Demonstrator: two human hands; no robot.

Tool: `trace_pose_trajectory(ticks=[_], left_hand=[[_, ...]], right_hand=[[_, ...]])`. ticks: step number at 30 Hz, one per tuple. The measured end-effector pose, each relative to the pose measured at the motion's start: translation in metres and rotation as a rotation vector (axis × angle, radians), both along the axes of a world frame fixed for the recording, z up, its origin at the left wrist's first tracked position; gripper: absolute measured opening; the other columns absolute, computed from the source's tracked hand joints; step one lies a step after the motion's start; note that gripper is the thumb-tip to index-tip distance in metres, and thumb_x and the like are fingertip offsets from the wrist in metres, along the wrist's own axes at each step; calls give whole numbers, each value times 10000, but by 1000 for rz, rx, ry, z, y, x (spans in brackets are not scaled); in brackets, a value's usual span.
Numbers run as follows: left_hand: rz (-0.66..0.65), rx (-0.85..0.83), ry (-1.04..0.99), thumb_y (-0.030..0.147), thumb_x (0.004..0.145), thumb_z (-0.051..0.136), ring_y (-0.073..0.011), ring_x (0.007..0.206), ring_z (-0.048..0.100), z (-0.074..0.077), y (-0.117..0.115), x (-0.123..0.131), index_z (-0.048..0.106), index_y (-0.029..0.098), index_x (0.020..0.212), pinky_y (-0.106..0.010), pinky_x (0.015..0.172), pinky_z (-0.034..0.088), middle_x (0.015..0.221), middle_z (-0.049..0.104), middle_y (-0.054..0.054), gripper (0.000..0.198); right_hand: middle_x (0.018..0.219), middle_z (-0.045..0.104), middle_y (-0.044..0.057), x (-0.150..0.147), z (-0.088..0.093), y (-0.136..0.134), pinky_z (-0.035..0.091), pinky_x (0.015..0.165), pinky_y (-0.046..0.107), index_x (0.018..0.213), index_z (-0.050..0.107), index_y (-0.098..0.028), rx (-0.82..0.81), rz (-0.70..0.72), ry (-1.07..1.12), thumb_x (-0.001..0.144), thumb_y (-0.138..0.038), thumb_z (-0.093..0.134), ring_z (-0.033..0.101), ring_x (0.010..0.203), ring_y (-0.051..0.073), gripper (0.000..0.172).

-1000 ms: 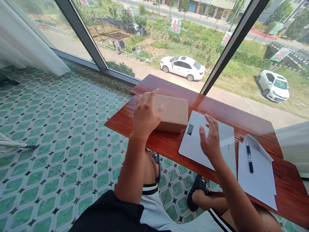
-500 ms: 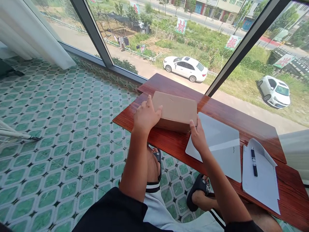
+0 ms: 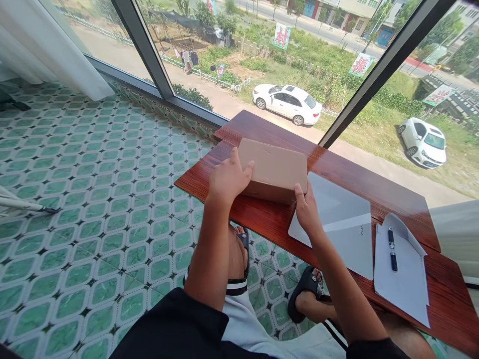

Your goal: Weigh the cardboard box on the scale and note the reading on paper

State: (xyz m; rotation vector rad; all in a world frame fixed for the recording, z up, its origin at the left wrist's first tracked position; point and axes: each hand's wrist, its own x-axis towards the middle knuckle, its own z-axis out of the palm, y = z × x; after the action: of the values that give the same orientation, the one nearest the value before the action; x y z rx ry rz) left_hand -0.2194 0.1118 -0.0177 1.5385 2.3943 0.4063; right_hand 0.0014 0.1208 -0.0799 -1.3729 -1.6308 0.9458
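A closed brown cardboard box (image 3: 275, 162) is on the left part of the dark red wooden table (image 3: 202, 174). My left hand (image 3: 230, 174) grips its left end, the thumb lying on the top edge and the other fingers along the side. At the box's near right corner my right hand (image 3: 307, 207) holds on, thumb on the front and fingers around the right end. Whether the box's underside touches the table cannot be made out. Just right of the box lies a closed silver laptop (image 3: 342, 219), partly beneath my right wrist.
White papers (image 3: 402, 289) lie right of the laptop with a black pen (image 3: 392, 249) on them. Tall windows (image 3: 164, 60) stand behind the table. My feet in dark sandals (image 3: 309, 294) are below it, on the green tiled floor (image 3: 105, 224).
The box and both hands show only a very slight shift to the right in the picture. Both hands keep their hold on the box; the camera view has moved slightly.
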Motion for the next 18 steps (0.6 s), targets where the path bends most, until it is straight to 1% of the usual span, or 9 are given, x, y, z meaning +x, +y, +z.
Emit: trace_pose_trajectory(ticks=[3, 10, 14, 18], left_hand=[[-4, 11, 9, 542, 947, 335, -433, 1179, 628, -1, 0, 0, 301, 85, 1564, -542, 999, 491, 1351, 617, -251, 768], [-7, 21, 10, 524, 945, 348, -436, 1161, 636, 0, 1, 2, 320, 77, 1555, -542, 991, 496, 1310, 639, -253, 757], [-2, 29, 4, 516, 939, 361, -435, 1144, 644, 2, 0, 3, 325, 77, 1553, -543, 987, 499, 1288, 649, -253, 756], [1, 27, 10, 501, 941, 353, -437, 1149, 642, 3, -1, 4, 318, 63, 1553, -544, 987, 497, 1296, 644, -256, 753]], right_hand=[[1546, 469, 105, 0, 0, -1, 327, 1216, 489, 1534, 406, -200, 2, 1, 5, 1001, -610, 389, 441, 1423, 276, 672], [1564, 451, 96, 1, 0, -1, 285, 1240, 477, 1559, 380, -198, 21, 21, 7, 1016, -588, 394, 419, 1440, 267, 669], [1558, 458, 89, 2, 0, -1, 298, 1235, 475, 1544, 407, -221, 39, 43, 12, 1017, -595, 390, 421, 1443, 266, 646], [1558, 458, 90, 3, 0, -1, 326, 1216, 477, 1548, 399, -228, 43, 43, 7, 1017, -602, 386, 428, 1439, 271, 650]])
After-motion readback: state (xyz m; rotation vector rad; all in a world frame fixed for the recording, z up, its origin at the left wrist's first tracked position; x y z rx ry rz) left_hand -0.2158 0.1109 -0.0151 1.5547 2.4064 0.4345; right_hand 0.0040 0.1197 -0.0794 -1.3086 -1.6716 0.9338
